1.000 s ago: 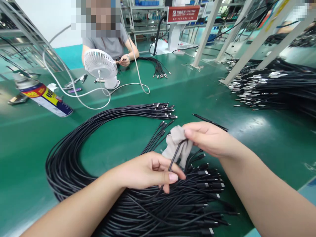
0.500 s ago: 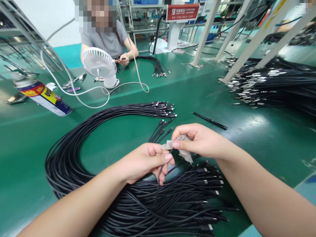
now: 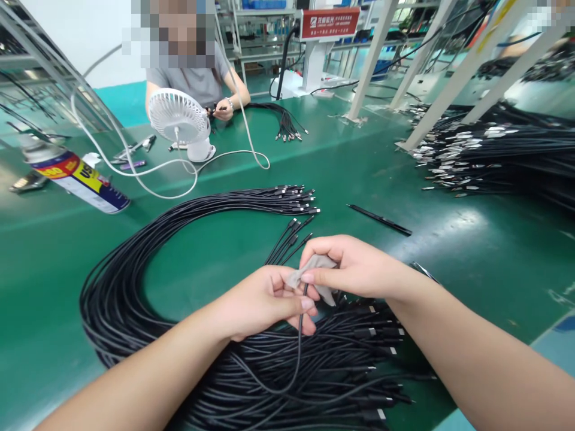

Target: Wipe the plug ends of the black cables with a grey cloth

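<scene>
My left hand is closed on a black cable, which hangs down in a loop towards the pile below. Pinched in my right hand is a grey cloth, wrapped about the cable's upper end, so the connector there is hidden. Both hands nearly touch, just above a thick bundle of black cables whose connectors point right. Behind my fingers lie several loose cable ends. The same bundle curves round on the left to more connectors farther back.
A spray can stands tilted in view at left, near a white fan with its white cord. A black pen-like tool lies beyond my right hand. More cables are heaped at right behind metal posts. A person sits opposite.
My right hand has shifted slightly left and down, bringing the cloth over the cable's end. The cable now hangs in a wider loop below my left hand.
</scene>
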Tool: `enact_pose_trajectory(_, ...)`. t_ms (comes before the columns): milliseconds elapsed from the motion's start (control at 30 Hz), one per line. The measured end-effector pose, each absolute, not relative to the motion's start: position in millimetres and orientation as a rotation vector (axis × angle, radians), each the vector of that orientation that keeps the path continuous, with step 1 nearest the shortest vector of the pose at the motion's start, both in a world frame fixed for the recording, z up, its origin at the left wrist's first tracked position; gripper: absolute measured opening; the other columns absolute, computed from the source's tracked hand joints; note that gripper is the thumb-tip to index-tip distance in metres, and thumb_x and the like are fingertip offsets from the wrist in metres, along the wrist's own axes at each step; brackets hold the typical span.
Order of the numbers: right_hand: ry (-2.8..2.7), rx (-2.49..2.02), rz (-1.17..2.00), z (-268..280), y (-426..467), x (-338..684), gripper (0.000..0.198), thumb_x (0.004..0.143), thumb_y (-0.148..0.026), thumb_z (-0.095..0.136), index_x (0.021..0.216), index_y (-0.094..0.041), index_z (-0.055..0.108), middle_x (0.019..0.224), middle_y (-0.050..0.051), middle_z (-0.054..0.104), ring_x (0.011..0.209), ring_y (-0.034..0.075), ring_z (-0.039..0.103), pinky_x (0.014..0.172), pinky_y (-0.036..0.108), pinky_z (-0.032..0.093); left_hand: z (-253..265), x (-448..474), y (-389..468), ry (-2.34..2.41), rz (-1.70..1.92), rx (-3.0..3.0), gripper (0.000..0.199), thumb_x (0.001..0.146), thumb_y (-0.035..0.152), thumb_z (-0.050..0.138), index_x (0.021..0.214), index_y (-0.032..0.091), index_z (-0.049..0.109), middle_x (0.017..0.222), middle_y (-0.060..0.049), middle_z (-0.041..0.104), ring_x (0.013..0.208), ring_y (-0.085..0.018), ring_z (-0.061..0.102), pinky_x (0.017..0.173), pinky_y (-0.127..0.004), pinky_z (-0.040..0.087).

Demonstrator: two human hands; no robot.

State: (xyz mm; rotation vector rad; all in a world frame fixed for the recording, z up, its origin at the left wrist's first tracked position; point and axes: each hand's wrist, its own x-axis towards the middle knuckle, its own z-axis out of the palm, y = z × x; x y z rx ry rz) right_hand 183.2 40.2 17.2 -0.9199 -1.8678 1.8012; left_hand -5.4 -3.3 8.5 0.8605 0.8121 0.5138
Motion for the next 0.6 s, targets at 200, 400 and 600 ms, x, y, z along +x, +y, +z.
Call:
enact_pose_trajectory(200, -2.021, -0.948, 1.620, 26, 40, 186, 0.017, 0.087, -0.029, 0.055, 0.082, -0.014, 0.063, 0.070, 0.004, 0.067, 0.061, 0.011, 0.058, 0.056, 0.022, 0.045, 4, -6, -3, 0.839, 0.511, 0.879, 0.033, 0.073, 0.040, 0.081, 0.081, 0.012, 0.064, 0.068, 0.000, 0.066, 0.051, -0.010, 0.065, 0.049, -0.018, 0.051)
enact_pose_trajectory(400, -2.061, -0.963, 1.515, 29, 39, 187, 0.029, 0.093, -0.035, 0.049, 0.078, -0.014, 0.064, 0.072, 0.006, 0.070, 0.062, 0.012, 0.060, 0.059, 0.023, 0.046, 7, -10, 2, 0.791, 0.545, 0.847, 0.035, 0.076, 0.046, 0.076, 0.080, 0.013, 0.064, 0.052, 0.005, 0.056, 0.035, -0.005, 0.046, 0.038, -0.020, 0.051)
enact_pose_trajectory(600, -1.772, -1.050, 1.493, 27, 45, 189, 0.032, 0.084, -0.044, 0.065, 0.072, -0.015, 0.064, 0.057, 0.003, 0.066, 0.046, 0.011, 0.057, 0.045, 0.022, 0.043, 9, -12, 3, 0.791, 0.567, 0.850, 0.035, 0.075, 0.043, 0.078, 0.078, 0.012, 0.062, 0.052, 0.006, 0.056, 0.034, -0.005, 0.044, 0.036, -0.019, 0.049)
